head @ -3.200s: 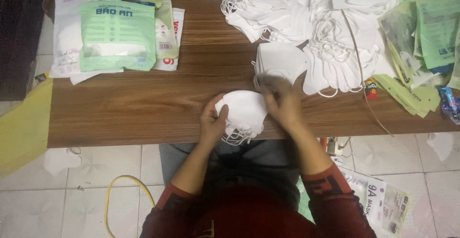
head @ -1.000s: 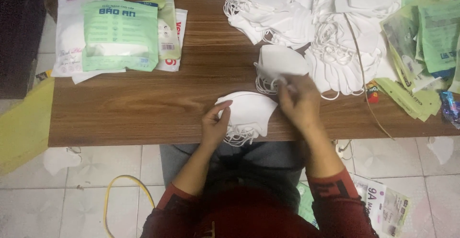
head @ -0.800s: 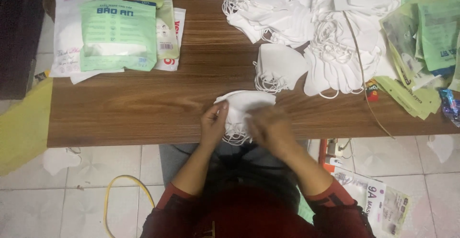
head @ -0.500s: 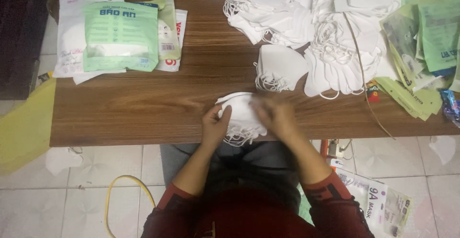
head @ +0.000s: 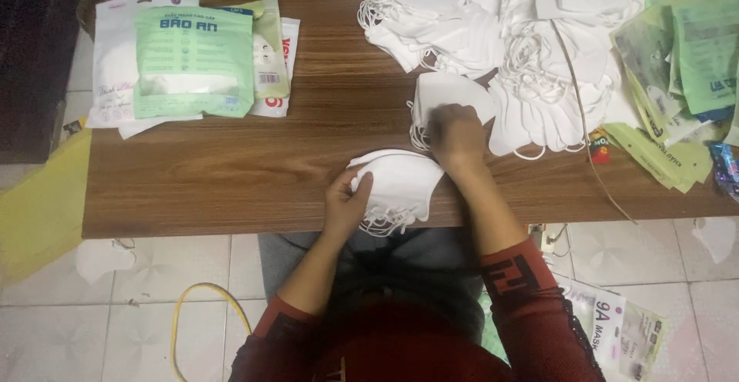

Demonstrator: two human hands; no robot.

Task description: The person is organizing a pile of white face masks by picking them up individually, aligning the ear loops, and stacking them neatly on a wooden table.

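**Right hand is reaching back out to the loose mask while the left keeps the stack pinned**

I am taking the stack of white face masks [head: 400, 186] at the near edge of the bench [head: 254, 174] as my landmark. Half a second ago both hands were closed in over this stack; now my right hand [head: 456, 134] is moving away from it, up and to the right, and settling on the single white mask [head: 450, 99] lying just beyond the stack. Its fingers are curled down onto that mask, touching it, but I cannot tell whether they are actually gripping it yet.

My left hand [head: 346, 197] is staying on the left end of the stack, fingers bent over the edge and pressing it to the bench, with the ear loops hanging off the near edge below it.

Further beyond the stack and to its right, the big heap of loose masks [head: 539, 82] is lying untouched, and the green packaging sleeves [head: 693, 66] are sitting at the far right of it. Well to the left of the stack, the sealed green mask packets [head: 192, 63] are resting flat.

I judge that the stack has just gained a mask and the cycle is repeating: the right hand is fetching another piece while the left is holding the pile in register. Plenty of loose masks remain, so the work looks far from finished.
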